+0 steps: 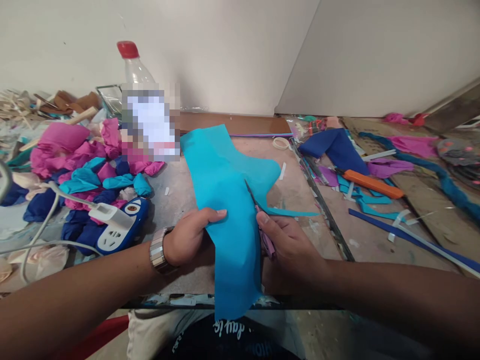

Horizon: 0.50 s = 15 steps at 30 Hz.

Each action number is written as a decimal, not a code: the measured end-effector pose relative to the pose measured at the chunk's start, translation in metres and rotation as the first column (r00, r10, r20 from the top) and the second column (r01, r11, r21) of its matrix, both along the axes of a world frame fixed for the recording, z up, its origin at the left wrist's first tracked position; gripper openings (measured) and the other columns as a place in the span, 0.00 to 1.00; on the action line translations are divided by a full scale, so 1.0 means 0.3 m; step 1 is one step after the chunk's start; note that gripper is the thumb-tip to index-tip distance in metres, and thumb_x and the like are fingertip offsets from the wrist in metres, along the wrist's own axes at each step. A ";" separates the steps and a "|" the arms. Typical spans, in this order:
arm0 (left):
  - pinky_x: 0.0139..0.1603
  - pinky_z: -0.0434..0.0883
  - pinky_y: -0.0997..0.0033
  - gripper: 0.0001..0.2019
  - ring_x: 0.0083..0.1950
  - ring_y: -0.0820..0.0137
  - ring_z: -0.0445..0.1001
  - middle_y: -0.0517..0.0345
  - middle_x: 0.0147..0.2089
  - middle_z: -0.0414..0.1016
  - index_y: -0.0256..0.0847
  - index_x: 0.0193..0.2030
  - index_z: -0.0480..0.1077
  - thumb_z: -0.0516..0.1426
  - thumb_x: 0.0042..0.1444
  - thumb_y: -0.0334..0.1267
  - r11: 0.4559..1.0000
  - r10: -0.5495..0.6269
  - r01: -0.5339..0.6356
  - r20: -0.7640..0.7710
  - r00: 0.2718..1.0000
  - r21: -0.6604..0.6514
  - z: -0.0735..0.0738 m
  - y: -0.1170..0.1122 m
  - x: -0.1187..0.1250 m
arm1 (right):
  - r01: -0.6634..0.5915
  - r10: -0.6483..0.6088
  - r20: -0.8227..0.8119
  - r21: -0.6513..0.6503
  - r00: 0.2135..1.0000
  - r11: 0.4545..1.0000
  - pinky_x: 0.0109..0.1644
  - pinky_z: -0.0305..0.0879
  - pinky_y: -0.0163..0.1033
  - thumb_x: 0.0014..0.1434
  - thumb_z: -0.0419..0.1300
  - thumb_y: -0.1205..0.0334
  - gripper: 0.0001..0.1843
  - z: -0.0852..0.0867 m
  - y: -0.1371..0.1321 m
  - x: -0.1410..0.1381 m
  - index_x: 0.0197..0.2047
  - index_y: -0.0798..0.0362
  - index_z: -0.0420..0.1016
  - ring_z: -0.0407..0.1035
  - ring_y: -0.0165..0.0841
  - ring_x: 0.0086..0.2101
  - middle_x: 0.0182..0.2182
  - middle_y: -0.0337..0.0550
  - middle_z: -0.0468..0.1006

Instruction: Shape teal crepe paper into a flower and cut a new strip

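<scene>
A long sheet of bright blue crepe-like material (228, 200) stretches from the back of the table down over its front edge. My left hand (191, 230) grips its left side, thumb on top and the other fingers hidden beneath. In my right hand (285, 235) is a pair of scissors (267, 239) with purplish handles. One dark blade lies over the blue sheet, pointing up and left; the other blade is out of sight. A narrow blue strip (296, 213) hangs off the sheet's right side, just above my right hand.
Pink, blue and navy bundles (82, 150) crowd the left, beside a power strip (123, 227) and white cables. Behind them stands a red-capped bottle (137, 67). A tape roll (281, 143) lies at the back. On the right are an orange utility knife (373, 184) and navy material (333, 150).
</scene>
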<state>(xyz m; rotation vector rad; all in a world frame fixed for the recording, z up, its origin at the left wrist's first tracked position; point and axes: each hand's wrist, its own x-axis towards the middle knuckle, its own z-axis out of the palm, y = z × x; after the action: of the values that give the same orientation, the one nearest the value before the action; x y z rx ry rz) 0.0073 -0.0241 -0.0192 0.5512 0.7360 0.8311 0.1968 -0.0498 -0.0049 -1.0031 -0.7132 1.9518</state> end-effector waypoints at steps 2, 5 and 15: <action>0.69 0.66 0.47 0.21 0.63 0.46 0.76 0.41 0.55 0.82 0.31 0.55 0.77 0.64 0.56 0.40 1.000 -0.024 0.024 0.032 0.999 -0.007 0.001 0.001 0.002 | 0.002 -0.002 -0.001 -0.010 1.000 1.000 0.31 0.65 0.39 0.54 0.74 0.44 0.18 0.007 -0.003 -0.004 0.31 0.49 0.76 0.66 0.31 0.24 0.20 0.32 0.74; 0.65 0.69 0.45 0.23 0.59 0.46 0.79 0.42 0.51 0.84 0.32 0.58 0.75 0.62 0.58 0.40 0.994 -0.103 0.107 0.147 0.984 -0.023 0.012 0.003 0.009 | 0.007 -0.007 -0.012 -0.020 1.000 1.000 0.30 0.66 0.38 0.54 0.74 0.45 0.19 0.015 -0.005 -0.011 0.30 0.49 0.76 0.66 0.30 0.23 0.21 0.32 0.76; 0.65 0.70 0.42 0.26 0.56 0.46 0.80 0.39 0.53 0.83 0.29 0.63 0.72 0.56 0.62 0.42 0.989 -0.023 0.058 0.240 0.971 -0.139 0.036 0.047 0.011 | 0.028 -0.027 0.022 -0.078 0.999 0.997 0.29 0.67 0.37 0.51 0.75 0.44 0.22 0.004 -0.003 -0.005 0.27 0.50 0.73 0.64 0.29 0.21 0.19 0.32 0.73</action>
<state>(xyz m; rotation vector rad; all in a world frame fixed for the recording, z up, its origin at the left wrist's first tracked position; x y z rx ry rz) 0.0105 -0.0099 -0.0083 0.3280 0.5580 0.7829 0.1953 -0.0507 -0.0038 -1.0770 -0.6357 1.9607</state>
